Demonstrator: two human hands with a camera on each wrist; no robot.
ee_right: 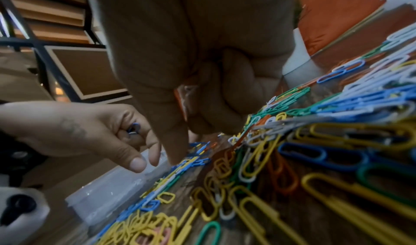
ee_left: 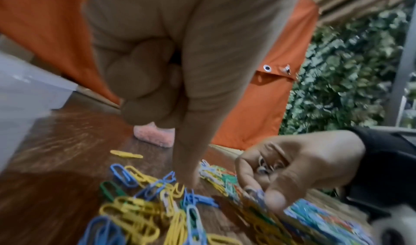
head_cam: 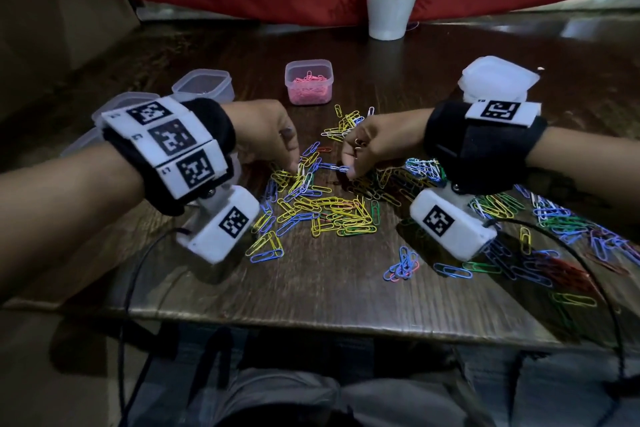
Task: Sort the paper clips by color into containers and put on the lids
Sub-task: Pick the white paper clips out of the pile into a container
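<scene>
We're over the clips (head_cam: 322,204) now, a mixed heap spread across the tabletop (head_cam: 311,288), both hands down in the middle of it. Our left hand (head_cam: 266,135) has its fingers curled around a few blue clips tucked in the palm while the forefinger reaches into the pile; our right hand (head_cam: 374,146) likewise clutches a small bunch of what look like white clips and pinches another at its fingertips. The pink tub (head_cam: 308,81) sits beyond, already holding pink clips; clear tubs (head_cam: 202,85) wait at the left, lids (head_cam: 498,78) stacked at the right. The risk, we judge: clips hook together, so lifting one may drag a wrong color along, and a full palm may spill as the fingers open for the next pick.
</scene>
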